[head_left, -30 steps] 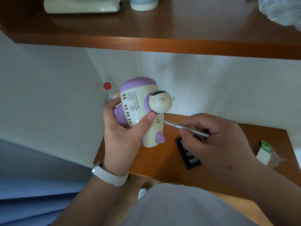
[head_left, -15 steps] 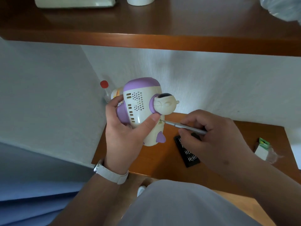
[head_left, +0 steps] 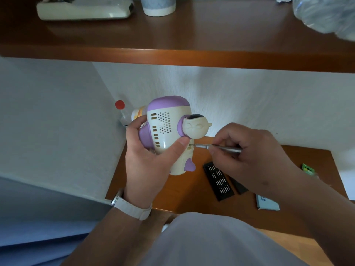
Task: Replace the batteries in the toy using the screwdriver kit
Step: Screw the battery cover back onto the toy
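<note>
Over the last second my right hand (head_left: 249,156) has crept along the screwdriver (head_left: 222,148) toward its tip. The shaft now lies nearly level, where it sloped before. The tip stays seated in the small recess on the cream side of the toy (head_left: 167,129), just under its little head, and the toy has barely shifted. I take it I am still working the cover screw out. The battery door is not open yet, so the job is at an early stage.

My left hand (head_left: 148,166) grips the toy in the air above the left end of the bench (head_left: 184,196). Its fingers wrap the far purple side and its thumb presses the shell right beside the recess. My right hand pinches the screwdriver between thumb and fingertips.

The toy is a rounded cream body with a purple cap and purple fins. Rows of slots and a patch of speaker holes face me, and the head pokes out to the right. The kit (head_left: 219,181) lies open on the bench, just near of my right hand.
</note>
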